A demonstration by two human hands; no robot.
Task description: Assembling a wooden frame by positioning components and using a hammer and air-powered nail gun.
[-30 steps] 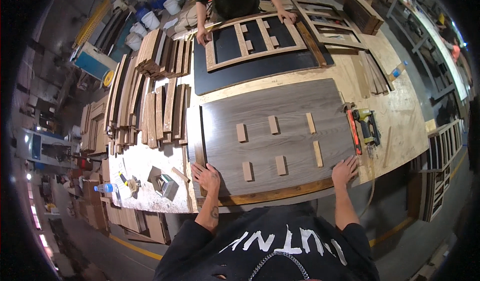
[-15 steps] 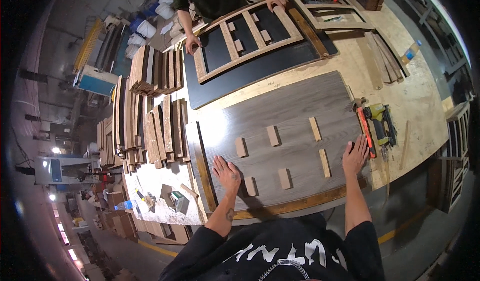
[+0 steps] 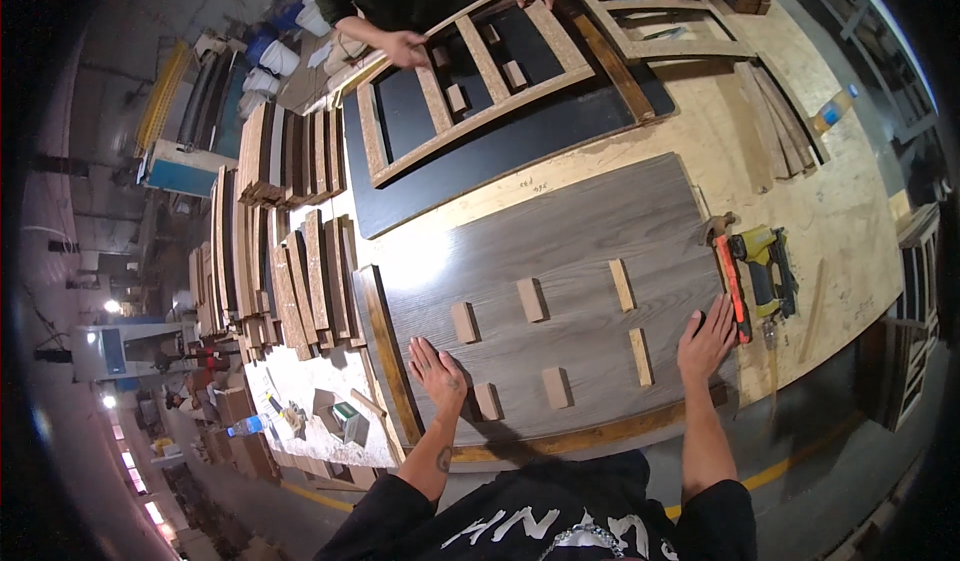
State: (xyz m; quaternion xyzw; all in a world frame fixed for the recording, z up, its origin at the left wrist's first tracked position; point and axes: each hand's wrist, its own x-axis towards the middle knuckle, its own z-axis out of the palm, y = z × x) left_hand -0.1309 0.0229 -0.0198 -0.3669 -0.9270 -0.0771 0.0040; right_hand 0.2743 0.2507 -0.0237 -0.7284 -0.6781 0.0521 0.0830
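Note:
A grey wood-grain panel (image 3: pixel 560 221) lies flat before me, with several small wooden blocks (image 3: pixel 533 300) spaced in two rows on it. My left hand (image 3: pixel 437 373) rests flat on the panel's left part, fingers stretched out, beside a block. Near the right edge my right hand (image 3: pixel 707 339) lies with fingers extended, close to a hammer (image 3: pixel 733 286) with a red-orange handle. Just right of the hammer is a yellow-green and black nail gun (image 3: pixel 765 271). Brown wooden strips line the panel's left edge (image 3: pixel 388 356) and near edge (image 3: pixel 580 438).
Across the table a co-worker's hands (image 3: pixel 403 49) are at a wooden frame (image 3: pixel 480 96) on a dark panel (image 3: pixel 440 199). Stacked wooden strips (image 3: pixel 290 156) stand at the left. A bottle (image 3: pixel 836 108) and loose boards (image 3: pixel 770 126) lie at the right.
My view has shifted slightly, while both my hands stay on the panel. The co-worker's hand has lifted off the frame's left corner and moved right; the frame has tilted or shifted a little.

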